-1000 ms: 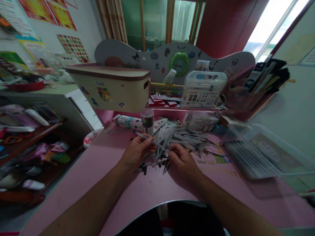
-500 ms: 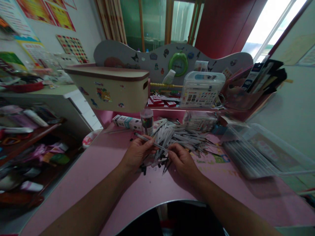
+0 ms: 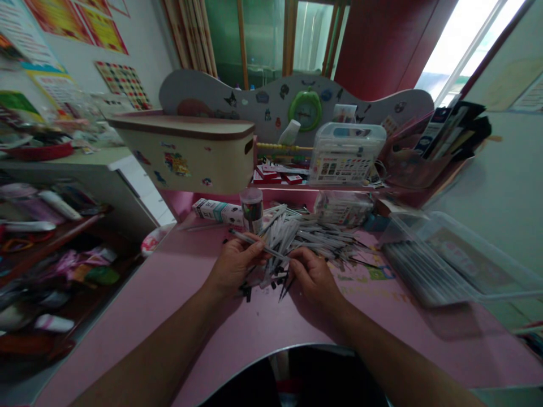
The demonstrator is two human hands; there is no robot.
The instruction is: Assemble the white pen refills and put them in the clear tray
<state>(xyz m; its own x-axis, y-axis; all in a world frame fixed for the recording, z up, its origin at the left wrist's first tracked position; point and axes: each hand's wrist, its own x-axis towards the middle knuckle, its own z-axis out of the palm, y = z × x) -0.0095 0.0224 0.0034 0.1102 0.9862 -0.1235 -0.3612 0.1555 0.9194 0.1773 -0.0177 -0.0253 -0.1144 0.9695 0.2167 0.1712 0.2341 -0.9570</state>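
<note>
Head view: left hand (image 3: 235, 263) curled closed around a slim pen (image 3: 275, 252), held slantwise above the tabletop (image 3: 254, 333); right hand (image 3: 314, 275) pinched on its lower end. Whether a small part sits in that pinch, can't tell. Loose pen heap (image 3: 285, 233) just beyond; a low knuckle could scatter it. Jar (image 3: 251, 209) stands near the pen's upper end; a wide left swing might tip it.

A homely room, likely a child's — pink worktop (image 3: 173, 277), grey wavy-topped backboard (image 3: 190, 87) with small cartoon stickers (image 3: 231, 100), round green clock (image 3: 305, 113), tan curtain (image 3: 189, 39).
</note>
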